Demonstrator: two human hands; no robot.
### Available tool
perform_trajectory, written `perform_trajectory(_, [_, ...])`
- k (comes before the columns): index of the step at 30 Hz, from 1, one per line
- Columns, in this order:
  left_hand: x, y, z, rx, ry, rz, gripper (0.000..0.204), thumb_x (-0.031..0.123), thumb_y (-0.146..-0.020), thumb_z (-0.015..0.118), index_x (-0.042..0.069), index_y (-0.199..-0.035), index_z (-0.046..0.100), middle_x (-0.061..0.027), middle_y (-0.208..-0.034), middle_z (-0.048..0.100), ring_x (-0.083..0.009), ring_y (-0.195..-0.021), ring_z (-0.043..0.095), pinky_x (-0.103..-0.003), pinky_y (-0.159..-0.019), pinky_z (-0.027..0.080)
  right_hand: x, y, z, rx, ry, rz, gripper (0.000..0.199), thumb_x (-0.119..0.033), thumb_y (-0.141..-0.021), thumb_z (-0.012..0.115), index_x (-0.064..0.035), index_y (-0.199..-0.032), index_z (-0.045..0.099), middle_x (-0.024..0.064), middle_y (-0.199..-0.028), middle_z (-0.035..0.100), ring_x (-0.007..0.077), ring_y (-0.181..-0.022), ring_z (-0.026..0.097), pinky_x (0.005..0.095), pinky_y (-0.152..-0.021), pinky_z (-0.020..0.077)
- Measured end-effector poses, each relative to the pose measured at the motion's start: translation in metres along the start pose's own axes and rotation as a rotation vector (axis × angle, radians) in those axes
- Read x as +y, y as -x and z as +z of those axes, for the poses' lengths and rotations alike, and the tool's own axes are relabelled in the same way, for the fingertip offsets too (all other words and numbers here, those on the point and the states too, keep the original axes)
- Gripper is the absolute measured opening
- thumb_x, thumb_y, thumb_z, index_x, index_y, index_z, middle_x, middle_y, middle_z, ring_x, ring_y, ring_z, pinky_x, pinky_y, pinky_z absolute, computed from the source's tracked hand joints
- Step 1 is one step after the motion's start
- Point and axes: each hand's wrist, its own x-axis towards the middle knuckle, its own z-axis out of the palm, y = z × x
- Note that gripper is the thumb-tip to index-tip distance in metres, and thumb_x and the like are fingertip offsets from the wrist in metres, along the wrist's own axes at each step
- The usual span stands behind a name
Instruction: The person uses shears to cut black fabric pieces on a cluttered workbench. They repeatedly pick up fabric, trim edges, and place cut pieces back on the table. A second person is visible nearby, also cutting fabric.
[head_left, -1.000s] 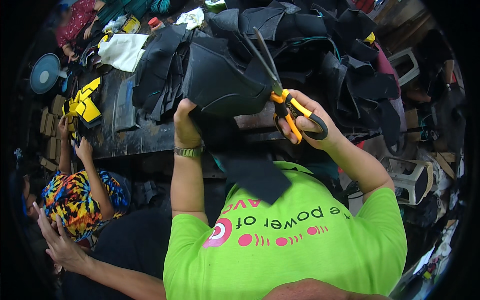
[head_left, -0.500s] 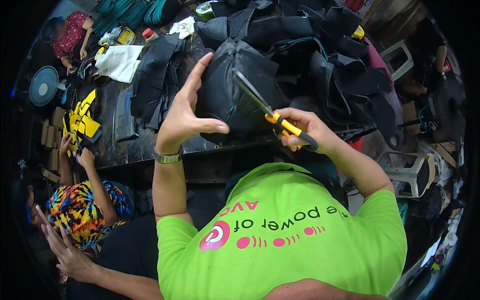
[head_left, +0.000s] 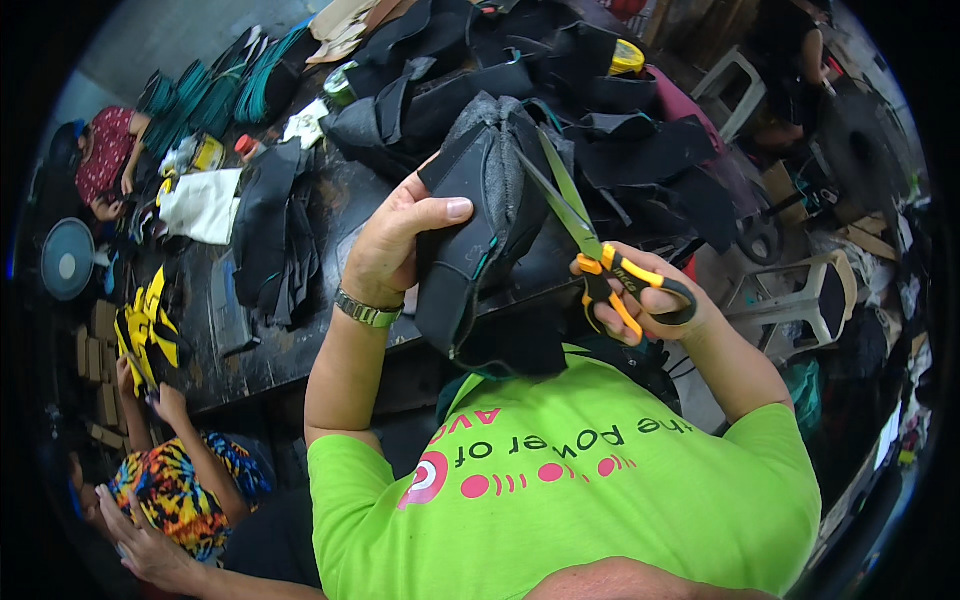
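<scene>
My left hand point(head_left: 392, 240) is closed on a black sewn fabric piece point(head_left: 465, 255), its thumb lying on top and its other fingers hidden behind. The piece is lifted at the table's near edge, with a fuzzy grey seam along its upper middle and a short green thread sticking out. My right hand point(head_left: 668, 300) grips yellow-and-black scissors point(head_left: 590, 247) by the handles. Their blades are spread and point toward the far side, next to the piece's right edge. Whether a blade touches the fabric I cannot tell.
Black fabric pieces point(head_left: 640, 150) are heaped across the dark table point(head_left: 330, 335). A white cloth point(head_left: 200, 207) and a clear plastic box point(head_left: 232, 305) lie at left. A co-worker handles yellow pieces point(head_left: 150, 325) there. White plastic chairs point(head_left: 800, 300) stand at right.
My left hand, open beside the black piece before, has closed on it and raised it. The scissors have moved right and toward me, and their blades have opened.
</scene>
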Motion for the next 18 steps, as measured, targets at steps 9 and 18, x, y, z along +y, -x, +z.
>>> perform_trajectory(9, [0.032,-0.007,0.026,-0.11,-0.787,0.024,0.06,0.01,-0.078,0.078,-0.007,-0.128,0.051,-0.0012,-0.095,0.065,-0.0045,-0.081,0.059,-0.02,-0.072,0.05,-0.019,0.026,0.017,-0.039,-0.148,0.083,0.081,-0.039,-0.08,0.077,0.0043,-0.137,0.038,0.0138,-0.079,0.061,0.0134,-0.051,0.057,0.0235,-0.048,0.0459])
perform_trajectory(18, [0.074,0.035,0.026,0.103,-1.179,0.13,0.037,0.007,-0.08,0.074,-0.007,-0.111,0.058,-0.003,-0.09,0.066,-0.0055,-0.079,0.057,-0.022,-0.07,0.049,0.001,-0.014,0.025,-0.132,-0.044,0.124,0.072,-0.045,-0.088,0.066,0.0003,-0.136,0.039,0.0091,-0.078,0.06,0.012,-0.057,0.057,0.0221,-0.049,0.0479])
